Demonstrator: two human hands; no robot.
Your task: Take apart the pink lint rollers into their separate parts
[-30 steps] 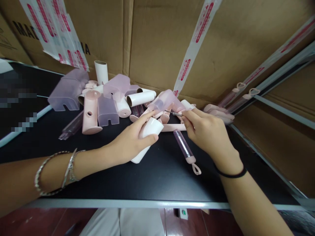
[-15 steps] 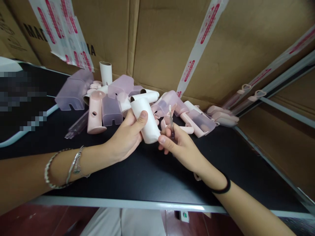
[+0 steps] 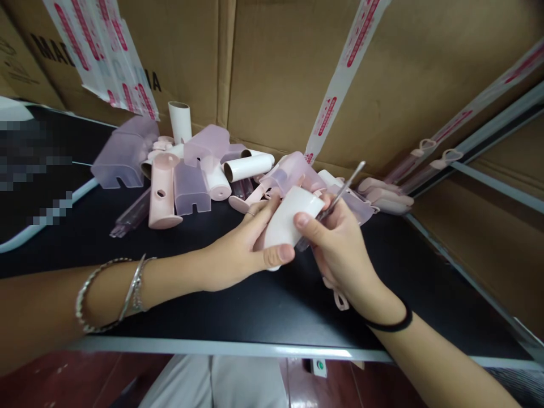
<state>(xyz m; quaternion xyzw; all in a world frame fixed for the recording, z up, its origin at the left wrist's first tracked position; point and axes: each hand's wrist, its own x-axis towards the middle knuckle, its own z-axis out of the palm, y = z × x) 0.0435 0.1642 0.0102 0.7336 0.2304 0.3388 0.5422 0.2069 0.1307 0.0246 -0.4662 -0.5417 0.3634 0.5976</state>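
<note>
A smooth white oval tube [image 3: 289, 218] is held tilted between my two hands above the black table. My left hand [image 3: 250, 243] wraps it from the left, thumb across its lower end. The right thumb presses on the tube's right side, and in the same right hand [image 3: 340, 243] is a thin metal-shafted tool [image 3: 351, 181] pointing up and right. Part of that tool is hidden by the fingers. A pale pink loop [image 3: 340, 300] hangs beneath the right hand; what it belongs to is hidden.
Behind the hands lie translucent purple covers [image 3: 192, 190], a pink holder [image 3: 161, 192] with a hole, and other white tubes [image 3: 250, 166]. Pink-looped clear sticks [image 3: 419, 156] lean at the right. A taped cardboard box [image 3: 272, 73] stands along the back. The table's metal edge [image 3: 255, 347] runs in front.
Both hands have moved right with the white tube, which now leans the other way. The right thumb has come onto the tube's side, and the metal-shafted tool has swung from upright to slanting right.
</note>
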